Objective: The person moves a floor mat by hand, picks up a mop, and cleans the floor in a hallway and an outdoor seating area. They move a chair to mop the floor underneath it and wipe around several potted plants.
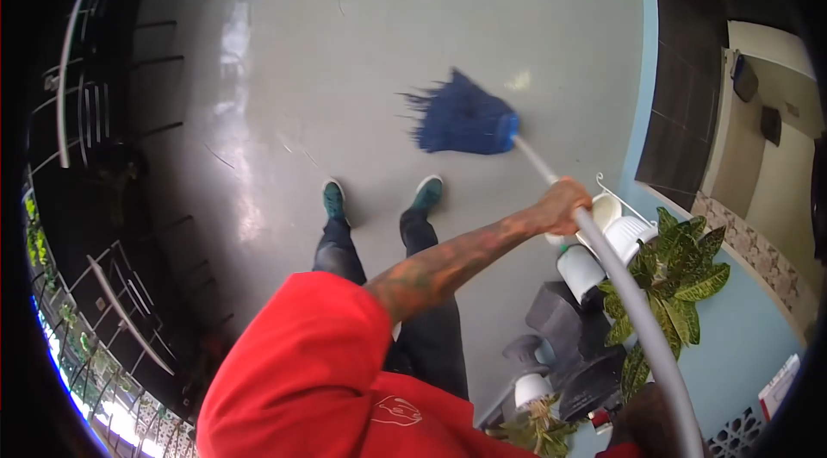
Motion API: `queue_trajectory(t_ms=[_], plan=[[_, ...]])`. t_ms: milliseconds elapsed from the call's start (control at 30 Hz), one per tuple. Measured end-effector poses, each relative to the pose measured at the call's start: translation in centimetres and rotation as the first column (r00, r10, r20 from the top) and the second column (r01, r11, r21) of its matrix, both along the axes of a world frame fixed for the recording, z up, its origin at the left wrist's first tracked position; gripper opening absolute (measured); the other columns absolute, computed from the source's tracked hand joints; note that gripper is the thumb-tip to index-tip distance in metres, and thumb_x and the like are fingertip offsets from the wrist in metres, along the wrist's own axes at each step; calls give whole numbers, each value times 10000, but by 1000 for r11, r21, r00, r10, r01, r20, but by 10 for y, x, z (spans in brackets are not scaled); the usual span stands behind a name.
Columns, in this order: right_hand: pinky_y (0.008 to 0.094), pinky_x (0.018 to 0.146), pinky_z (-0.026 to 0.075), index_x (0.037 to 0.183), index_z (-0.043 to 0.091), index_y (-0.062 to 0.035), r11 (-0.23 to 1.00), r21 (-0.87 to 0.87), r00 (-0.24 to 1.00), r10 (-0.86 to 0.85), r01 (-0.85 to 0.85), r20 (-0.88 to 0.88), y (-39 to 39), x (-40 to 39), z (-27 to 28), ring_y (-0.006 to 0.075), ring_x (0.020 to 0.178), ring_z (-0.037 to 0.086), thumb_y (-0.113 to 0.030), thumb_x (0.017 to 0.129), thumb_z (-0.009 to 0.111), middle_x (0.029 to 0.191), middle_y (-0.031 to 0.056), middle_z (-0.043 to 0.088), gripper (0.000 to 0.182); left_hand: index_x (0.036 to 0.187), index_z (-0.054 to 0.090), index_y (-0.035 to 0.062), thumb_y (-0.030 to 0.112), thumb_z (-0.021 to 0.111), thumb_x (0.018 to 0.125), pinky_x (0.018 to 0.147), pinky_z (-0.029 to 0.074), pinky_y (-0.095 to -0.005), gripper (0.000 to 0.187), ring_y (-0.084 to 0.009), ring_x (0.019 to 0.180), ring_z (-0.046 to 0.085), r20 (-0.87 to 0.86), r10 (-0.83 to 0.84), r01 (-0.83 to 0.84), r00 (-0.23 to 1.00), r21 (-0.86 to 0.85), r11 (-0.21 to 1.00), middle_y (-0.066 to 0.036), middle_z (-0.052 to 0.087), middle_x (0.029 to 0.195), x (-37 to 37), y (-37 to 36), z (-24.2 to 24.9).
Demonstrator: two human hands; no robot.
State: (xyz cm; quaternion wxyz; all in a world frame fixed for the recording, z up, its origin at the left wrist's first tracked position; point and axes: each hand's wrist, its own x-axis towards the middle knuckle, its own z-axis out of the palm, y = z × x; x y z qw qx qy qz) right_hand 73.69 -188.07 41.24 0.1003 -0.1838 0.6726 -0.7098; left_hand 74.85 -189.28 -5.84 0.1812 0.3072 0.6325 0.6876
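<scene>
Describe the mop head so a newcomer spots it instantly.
Start at the wide grey floor, then look just ahead of the two teal shoes. The mop head lies there at the end of the grey handle, the only shaggy, bright blue thing on the floor.

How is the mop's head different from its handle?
The mop head is deep blue, while the handle is pale grey. The mop head is a wide, shaggy bunch of strands spread over the grey floor; the handle is a smooth, slim pole. The mop head lies free ahead of the shoes; the handle is gripped by the left hand. Both are parts of one mop, joined at a blue collar.
</scene>
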Motion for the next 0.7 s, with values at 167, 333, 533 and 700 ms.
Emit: queue_trajectory(t_ms=[167,333,533,700], plan=[[276,378,348,624,489,-122,886,461,999,-51,52,-14,-57,14,-82,113,382,472,-345,869,522,516,0,517,332,695,667,83,144,661,649,643,498,-433,77,-342,700,638,-12,-243,243,970,25,970,-125,652,689,3,79,-62],[277,379,349,639,457,-109,888,327,925,-224,324,-306,-100,59,-53,84,365,440,-317,824,513,493,-19,497,284,788,721,82,251,681,704,746,531,-439,192,-349,835,667,-53,-400,392,915,-110,913,-171,683,800,-7,-4,-21],[242,410,410,617,427,-139,916,-15,852,-378,400,-361,-181,86,19,52,362,429,-389,912,462,438,-64,442,388,648,670,105,213,672,634,546,500,-412,109,-329,601,628,-139,-329,288,934,-251,924,-129,621,614,-5,-216,27],[288,439,427,585,418,-132,697,-334,673,-711,635,-204,-254,97,-36,106,417,453,-318,896,471,501,-18,492,366,729,659,131,254,729,600,611,487,-399,192,-299,722,602,-245,365,-430,898,-312,847,-91,629,741,31,-446,-39]])
